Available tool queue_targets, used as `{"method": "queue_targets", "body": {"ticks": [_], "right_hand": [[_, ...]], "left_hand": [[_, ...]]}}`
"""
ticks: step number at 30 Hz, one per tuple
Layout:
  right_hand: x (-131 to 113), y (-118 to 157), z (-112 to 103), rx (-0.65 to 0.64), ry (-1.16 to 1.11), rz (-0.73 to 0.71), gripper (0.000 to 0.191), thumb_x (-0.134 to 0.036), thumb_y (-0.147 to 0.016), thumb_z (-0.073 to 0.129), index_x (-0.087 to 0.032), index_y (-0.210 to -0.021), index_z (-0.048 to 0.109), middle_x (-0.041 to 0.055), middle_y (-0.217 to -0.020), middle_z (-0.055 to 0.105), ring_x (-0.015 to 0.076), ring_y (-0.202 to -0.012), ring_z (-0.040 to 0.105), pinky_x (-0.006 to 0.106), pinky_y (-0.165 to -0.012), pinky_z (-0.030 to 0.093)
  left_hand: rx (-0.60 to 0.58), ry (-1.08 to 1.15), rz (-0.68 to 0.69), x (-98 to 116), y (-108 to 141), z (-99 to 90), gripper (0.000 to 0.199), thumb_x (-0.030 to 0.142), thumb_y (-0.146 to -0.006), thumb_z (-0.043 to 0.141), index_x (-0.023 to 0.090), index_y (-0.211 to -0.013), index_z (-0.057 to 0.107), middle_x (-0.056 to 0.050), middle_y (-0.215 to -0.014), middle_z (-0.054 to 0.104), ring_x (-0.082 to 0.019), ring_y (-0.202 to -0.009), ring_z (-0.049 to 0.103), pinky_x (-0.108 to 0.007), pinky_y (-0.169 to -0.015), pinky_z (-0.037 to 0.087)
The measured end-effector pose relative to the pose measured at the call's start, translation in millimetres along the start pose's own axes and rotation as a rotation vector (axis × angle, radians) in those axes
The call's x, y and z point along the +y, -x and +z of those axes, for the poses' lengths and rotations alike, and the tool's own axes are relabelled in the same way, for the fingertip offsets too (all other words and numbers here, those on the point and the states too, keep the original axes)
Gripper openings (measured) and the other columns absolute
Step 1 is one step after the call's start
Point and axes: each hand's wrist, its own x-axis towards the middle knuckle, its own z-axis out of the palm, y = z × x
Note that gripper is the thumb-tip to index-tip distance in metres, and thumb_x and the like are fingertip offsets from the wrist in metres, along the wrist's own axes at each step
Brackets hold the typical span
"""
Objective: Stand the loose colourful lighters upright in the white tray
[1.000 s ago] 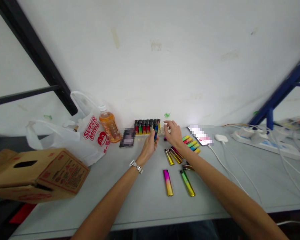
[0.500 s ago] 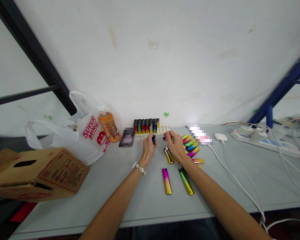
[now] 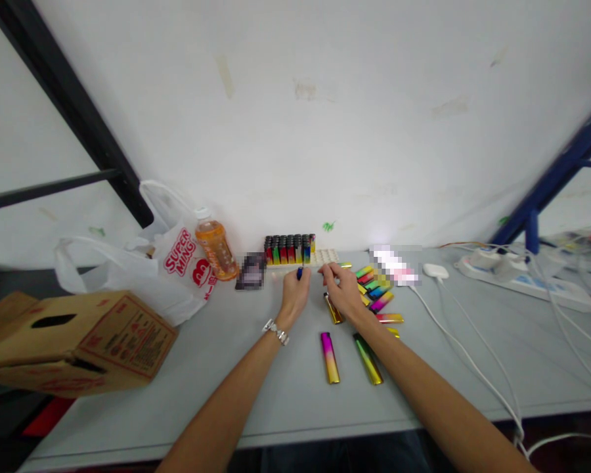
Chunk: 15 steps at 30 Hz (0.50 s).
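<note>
Lowered from the white tray (image 3: 330, 256), my right hand (image 3: 341, 284) curls its fingers near my left hand (image 3: 294, 290) — I cannot tell whether it grips anything. My left one clasps a blue lighter (image 3: 300, 272) before the standing lighters (image 3: 286, 251) — both hands work close together.

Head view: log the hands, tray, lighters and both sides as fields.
Left hand: grips a blue lighter
Right hand: fingers bent, grip unclear
Tray: upright lighters stand in its left part
Loose lighters: pink-gold one and green-gold one nearest the person, others beside the right hand
Left side: cardboard box, plastic bag, orange drink bottle
Right side: white power strip
</note>
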Motion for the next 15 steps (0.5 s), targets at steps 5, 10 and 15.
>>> {"method": "queue_targets", "body": {"ticks": [5, 10, 15], "right_hand": [[-1.3, 0.1, 0.3, -0.004, -0.002, -0.002, 0.039, -0.04, -0.1, 0.042, -0.021, -0.077, 0.066, 0.0017, -0.066, 0.065, 0.0176, -0.067, 0.061, 0.028, -0.071, 0.041], [-4.5, 0.2, 0.1, -0.012, -0.011, 0.005, 0.039, -0.04, -0.1, 0.042, -0.021, -0.075, 0.065, 0.0016, -0.065, 0.065, 0.0173, -0.066, 0.061, 0.028, -0.07, 0.041], [-5.8, 0.9, -0.1, -0.015, -0.014, -0.006, 0.039, -0.04, -0.1, 0.042, -0.021, -0.075, 0.065, 0.0013, -0.064, 0.064, 0.0173, -0.065, 0.06, 0.028, -0.069, 0.041]], "left_hand": [[-0.054, 0.065, -0.005, 1.6, 2.9, -3.0, 0.058, 0.07, -0.08, 0.054, 0.022, -0.053, 0.037, 0.006, -0.047, 0.031, -0.009, -0.047, 0.03, -0.024, -0.047, 0.022], [-0.069, 0.057, -0.008, -0.5, 2.9, -2.6, 0.058, 0.07, -0.081, 0.052, 0.022, -0.052, 0.037, 0.006, -0.046, 0.031, -0.009, -0.046, 0.03, -0.024, -0.046, 0.022], [-0.028, 0.008, 0.008, 1.3, 2.2, 0.0, 0.043, 0.049, -0.084, 0.051, 0.021, -0.053, 0.041, 0.006, -0.047, 0.035, -0.01, -0.049, 0.033, -0.024, -0.049, 0.026]]}}
